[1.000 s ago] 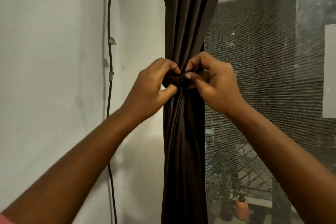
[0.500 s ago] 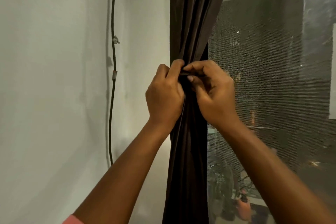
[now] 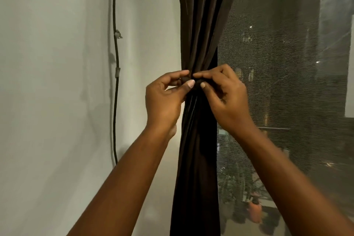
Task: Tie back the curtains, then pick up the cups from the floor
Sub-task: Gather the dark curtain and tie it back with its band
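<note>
Nearest the camera, both forearms come up from the bottom corners and meet at mid-frame, so neither hand is really closer to the job. The left hand [image 3: 164, 99] pinches one end of a dark brown fabric tie-back band [image 3: 197, 82] between thumb and forefinger, and the right hand [image 3: 228, 96] pinches the other end the same way, thumbnails almost touching. The band runs sideways, straight across the long dark brown gathered curtain [image 3: 199, 25], which hangs vertically right between the hands. So the tightening pull probably has to go outward, left and right, along the band. Behind sit the pale plastered wall [image 3: 47, 82] and mesh window screen [image 3: 277, 63] (no cups in view, floor isn't visible).
</note>
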